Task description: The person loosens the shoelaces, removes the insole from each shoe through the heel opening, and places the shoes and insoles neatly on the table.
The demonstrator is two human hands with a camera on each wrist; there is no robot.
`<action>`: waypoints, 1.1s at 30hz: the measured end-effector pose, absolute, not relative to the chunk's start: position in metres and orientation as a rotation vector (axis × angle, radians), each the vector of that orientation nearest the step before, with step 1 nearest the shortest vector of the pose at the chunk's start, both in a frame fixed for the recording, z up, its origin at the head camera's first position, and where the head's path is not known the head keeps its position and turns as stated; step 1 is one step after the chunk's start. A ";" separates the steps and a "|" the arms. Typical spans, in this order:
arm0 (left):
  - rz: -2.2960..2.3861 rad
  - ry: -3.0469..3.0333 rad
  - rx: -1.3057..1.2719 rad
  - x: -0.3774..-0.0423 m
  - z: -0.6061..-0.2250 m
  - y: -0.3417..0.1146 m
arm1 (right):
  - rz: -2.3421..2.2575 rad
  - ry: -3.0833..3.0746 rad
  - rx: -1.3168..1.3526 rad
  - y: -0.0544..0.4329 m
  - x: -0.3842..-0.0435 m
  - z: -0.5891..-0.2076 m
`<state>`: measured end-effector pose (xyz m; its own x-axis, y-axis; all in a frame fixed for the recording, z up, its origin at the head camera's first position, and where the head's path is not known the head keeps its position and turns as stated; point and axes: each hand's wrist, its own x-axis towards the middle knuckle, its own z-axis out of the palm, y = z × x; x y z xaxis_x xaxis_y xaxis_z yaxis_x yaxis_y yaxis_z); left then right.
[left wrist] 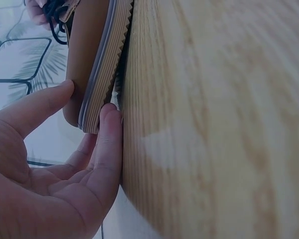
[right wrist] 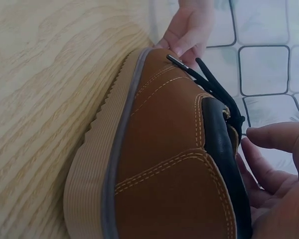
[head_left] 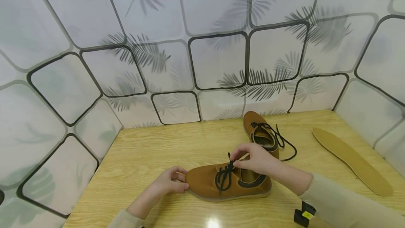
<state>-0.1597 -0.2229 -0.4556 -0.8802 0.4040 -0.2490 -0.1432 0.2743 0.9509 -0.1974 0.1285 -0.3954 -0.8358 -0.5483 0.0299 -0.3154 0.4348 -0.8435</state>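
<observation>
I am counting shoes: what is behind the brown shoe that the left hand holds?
A second brown lace-up shoe. The right hand covers part of its near end, so that part cannot be seen.

1. In the head view, my right hand [head_left: 257, 159] hides part of the near shoe [head_left: 202, 178] around its opening.
2. The far shoe [head_left: 253, 118] has its lower heel hidden.
3. That view's edges cut off my sleeves [head_left: 341, 200].
4. How the laces [head_left: 231, 164] are tied is too small to tell.
5. The left wrist view crops my left hand [left wrist: 55, 194]; the table [left wrist: 214, 124] looks blurred.
6. Both wrist views cut off the near shoe's heel.
</observation>
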 end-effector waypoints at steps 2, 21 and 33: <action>1.642 2.103 0.235 -0.160 -0.456 -0.223 | -1.352 2.440 -0.771 0.128 -0.199 -0.398; 1.638 2.105 0.217 -0.159 -0.458 -0.223 | -1.268 2.512 -0.947 0.128 -0.201 -0.403; 1.630 2.110 0.229 -0.158 -0.457 -0.223 | -1.181 2.567 -1.154 0.131 -0.204 -0.407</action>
